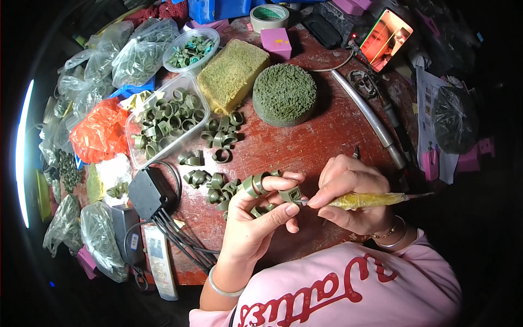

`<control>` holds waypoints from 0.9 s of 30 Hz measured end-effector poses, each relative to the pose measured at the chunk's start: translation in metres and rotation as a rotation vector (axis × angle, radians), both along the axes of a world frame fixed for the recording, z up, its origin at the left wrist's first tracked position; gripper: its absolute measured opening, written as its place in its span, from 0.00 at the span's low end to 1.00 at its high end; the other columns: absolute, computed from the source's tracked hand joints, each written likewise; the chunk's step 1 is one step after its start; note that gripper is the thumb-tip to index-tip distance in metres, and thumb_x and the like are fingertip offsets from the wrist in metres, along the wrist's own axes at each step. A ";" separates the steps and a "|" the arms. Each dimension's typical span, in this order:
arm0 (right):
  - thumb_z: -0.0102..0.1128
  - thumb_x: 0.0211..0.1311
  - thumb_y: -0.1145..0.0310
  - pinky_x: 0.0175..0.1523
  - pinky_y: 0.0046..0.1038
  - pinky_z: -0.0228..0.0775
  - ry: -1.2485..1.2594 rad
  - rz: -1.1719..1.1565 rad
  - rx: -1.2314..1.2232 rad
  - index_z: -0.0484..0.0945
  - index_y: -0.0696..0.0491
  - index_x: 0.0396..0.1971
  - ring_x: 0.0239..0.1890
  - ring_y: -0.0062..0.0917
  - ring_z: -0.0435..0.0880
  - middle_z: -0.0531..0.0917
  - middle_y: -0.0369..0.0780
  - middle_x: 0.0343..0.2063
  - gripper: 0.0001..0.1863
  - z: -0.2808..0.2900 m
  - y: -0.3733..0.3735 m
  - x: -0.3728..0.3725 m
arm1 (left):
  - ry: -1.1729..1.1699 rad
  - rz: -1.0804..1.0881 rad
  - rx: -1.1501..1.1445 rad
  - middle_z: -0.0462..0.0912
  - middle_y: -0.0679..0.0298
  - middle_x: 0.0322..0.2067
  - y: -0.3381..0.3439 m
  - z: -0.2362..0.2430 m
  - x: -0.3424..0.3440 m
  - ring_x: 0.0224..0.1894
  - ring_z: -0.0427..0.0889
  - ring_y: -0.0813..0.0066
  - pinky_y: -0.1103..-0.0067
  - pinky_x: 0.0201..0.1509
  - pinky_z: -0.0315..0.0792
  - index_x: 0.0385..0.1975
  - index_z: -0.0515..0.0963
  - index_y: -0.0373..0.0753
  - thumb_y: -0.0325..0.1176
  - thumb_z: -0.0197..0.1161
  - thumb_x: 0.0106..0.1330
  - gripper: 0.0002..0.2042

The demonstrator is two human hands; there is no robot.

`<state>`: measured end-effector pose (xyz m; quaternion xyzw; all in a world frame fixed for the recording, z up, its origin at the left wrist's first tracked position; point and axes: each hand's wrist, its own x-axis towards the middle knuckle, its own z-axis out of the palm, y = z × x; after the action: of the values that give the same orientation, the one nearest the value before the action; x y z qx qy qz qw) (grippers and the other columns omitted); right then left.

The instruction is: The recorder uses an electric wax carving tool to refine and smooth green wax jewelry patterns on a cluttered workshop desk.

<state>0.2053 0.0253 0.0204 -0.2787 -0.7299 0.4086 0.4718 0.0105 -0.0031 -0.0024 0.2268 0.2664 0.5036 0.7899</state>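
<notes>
The round green block sits on the red tabletop. On the person's side of that block, the left hand has its thumb and fingers closed on an olive-green ring, with more green rings around its fingers. Nearer the person and to the right of the block, the right hand pinches a yellow-wrapped tool, its narrow tip at the held ring's edge; whether they touch, I cannot tell. Left of the block are loose rings and, farther left, a clear tub full of rings. A yellowish block stands just beside the green one, on its left.
</notes>
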 end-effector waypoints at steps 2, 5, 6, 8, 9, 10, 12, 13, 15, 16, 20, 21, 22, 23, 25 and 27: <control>0.66 0.54 0.70 0.32 0.23 0.65 -0.007 0.002 -0.020 0.80 0.57 0.28 0.25 0.23 0.73 0.75 0.37 0.24 0.06 0.001 0.000 0.000 | 0.002 -0.004 0.006 0.74 0.50 0.50 0.000 0.000 0.000 0.36 0.80 0.74 0.83 0.31 0.78 0.43 0.75 0.30 0.13 0.59 0.56 0.14; 0.66 0.54 0.70 0.32 0.23 0.65 -0.006 0.008 -0.013 0.80 0.57 0.28 0.25 0.23 0.73 0.76 0.37 0.23 0.07 0.000 0.000 0.000 | 0.008 0.009 -0.007 0.74 0.50 0.50 0.000 0.000 0.001 0.35 0.81 0.74 0.84 0.30 0.78 0.43 0.75 0.30 0.13 0.59 0.56 0.14; 0.66 0.54 0.70 0.32 0.23 0.65 -0.006 0.008 -0.013 0.80 0.57 0.28 0.25 0.23 0.73 0.76 0.37 0.23 0.07 0.000 0.000 0.000 | 0.007 0.009 -0.006 0.74 0.50 0.50 0.000 0.001 0.001 0.35 0.81 0.74 0.84 0.30 0.78 0.43 0.75 0.30 0.13 0.60 0.56 0.14; 0.66 0.54 0.69 0.32 0.23 0.65 0.003 0.013 -0.037 0.80 0.57 0.28 0.25 0.23 0.74 0.76 0.37 0.23 0.07 0.000 -0.001 -0.001 | 0.006 0.010 -0.004 0.74 0.49 0.50 0.000 0.001 0.001 0.35 0.81 0.74 0.84 0.30 0.78 0.43 0.76 0.29 0.13 0.60 0.56 0.14; 0.66 0.54 0.69 0.32 0.23 0.65 0.003 0.013 -0.037 0.80 0.57 0.28 0.25 0.23 0.74 0.76 0.37 0.23 0.07 0.000 -0.001 -0.001 | 0.010 -0.001 -0.002 0.74 0.49 0.50 0.000 0.000 0.001 0.36 0.81 0.74 0.84 0.30 0.78 0.43 0.76 0.29 0.13 0.60 0.56 0.14; 0.67 0.53 0.69 0.32 0.23 0.65 -0.002 0.023 -0.035 0.80 0.57 0.28 0.25 0.23 0.74 0.76 0.37 0.23 0.08 0.000 -0.001 -0.002 | 0.014 -0.013 0.000 0.74 0.49 0.50 0.000 0.000 0.001 0.36 0.81 0.74 0.84 0.30 0.78 0.42 0.76 0.29 0.13 0.60 0.56 0.14; 0.67 0.53 0.68 0.32 0.23 0.65 -0.008 0.033 -0.032 0.80 0.57 0.29 0.24 0.23 0.74 0.76 0.37 0.23 0.08 0.000 -0.001 -0.002 | 0.013 -0.015 0.011 0.74 0.49 0.50 -0.001 -0.001 0.001 0.37 0.81 0.73 0.84 0.30 0.78 0.43 0.76 0.29 0.13 0.60 0.56 0.14; 0.67 0.53 0.68 0.32 0.23 0.66 0.010 0.052 -0.044 0.80 0.57 0.29 0.24 0.23 0.74 0.76 0.37 0.23 0.08 0.000 -0.001 -0.002 | 0.013 -0.017 0.021 0.74 0.49 0.50 -0.001 -0.001 0.001 0.37 0.81 0.72 0.84 0.30 0.78 0.43 0.75 0.29 0.13 0.60 0.56 0.14; 0.67 0.54 0.68 0.32 0.23 0.66 0.027 0.071 -0.056 0.80 0.57 0.29 0.24 0.23 0.74 0.76 0.37 0.23 0.09 0.001 -0.001 -0.001 | -0.001 -0.009 0.018 0.74 0.49 0.51 -0.001 -0.002 0.001 0.38 0.81 0.72 0.84 0.30 0.78 0.43 0.75 0.30 0.13 0.59 0.56 0.14; 0.67 0.53 0.70 0.33 0.23 0.67 0.066 0.102 -0.113 0.81 0.57 0.30 0.26 0.23 0.76 0.77 0.37 0.24 0.08 0.003 -0.002 0.001 | -0.015 -0.003 0.013 0.73 0.49 0.51 0.000 -0.003 0.001 0.39 0.81 0.71 0.84 0.30 0.78 0.44 0.75 0.30 0.14 0.59 0.57 0.14; 0.65 0.56 0.67 0.31 0.22 0.65 0.132 0.026 -0.117 0.80 0.58 0.28 0.24 0.22 0.73 0.76 0.37 0.23 0.09 -0.002 -0.001 0.002 | -0.030 -0.005 0.003 0.73 0.49 0.51 0.001 -0.001 0.001 0.41 0.81 0.69 0.83 0.30 0.78 0.45 0.74 0.31 0.14 0.59 0.57 0.15; 0.65 0.55 0.68 0.31 0.22 0.64 0.099 0.015 -0.074 0.80 0.58 0.29 0.24 0.21 0.73 0.76 0.37 0.23 0.08 -0.002 0.000 0.002 | -0.034 -0.013 0.005 0.73 0.49 0.51 0.001 -0.002 0.000 0.41 0.81 0.70 0.83 0.31 0.78 0.45 0.74 0.31 0.15 0.59 0.57 0.15; 0.65 0.55 0.68 0.31 0.22 0.64 0.099 0.014 -0.074 0.80 0.58 0.29 0.24 0.21 0.73 0.76 0.37 0.23 0.08 -0.001 0.001 0.002 | -0.037 -0.022 0.008 0.73 0.49 0.51 0.001 -0.003 0.000 0.42 0.81 0.70 0.83 0.31 0.78 0.45 0.74 0.31 0.15 0.59 0.57 0.15; 0.65 0.54 0.69 0.31 0.22 0.64 0.061 0.016 -0.043 0.80 0.57 0.29 0.24 0.22 0.73 0.75 0.37 0.23 0.08 0.000 0.001 0.002 | -0.037 -0.023 0.008 0.73 0.49 0.51 0.001 -0.003 0.000 0.42 0.81 0.70 0.83 0.31 0.78 0.45 0.74 0.31 0.15 0.59 0.57 0.15; 0.65 0.54 0.69 0.31 0.22 0.64 0.024 0.019 -0.011 0.80 0.57 0.29 0.24 0.22 0.73 0.75 0.37 0.23 0.07 0.001 0.001 0.002 | -0.049 -0.018 0.009 0.73 0.49 0.52 0.001 -0.003 0.000 0.41 0.81 0.71 0.83 0.31 0.78 0.45 0.74 0.31 0.15 0.59 0.57 0.15; 0.66 0.53 0.70 0.31 0.22 0.65 0.015 0.013 -0.002 0.80 0.57 0.29 0.24 0.22 0.73 0.75 0.37 0.23 0.07 0.001 0.001 0.001 | -0.040 -0.018 0.006 0.73 0.49 0.52 0.001 -0.002 0.000 0.41 0.81 0.71 0.83 0.31 0.78 0.44 0.74 0.31 0.15 0.59 0.57 0.15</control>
<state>0.2067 0.0265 0.0212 -0.2713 -0.7277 0.4147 0.4742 0.0103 -0.0022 -0.0049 0.2214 0.2468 0.5018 0.7989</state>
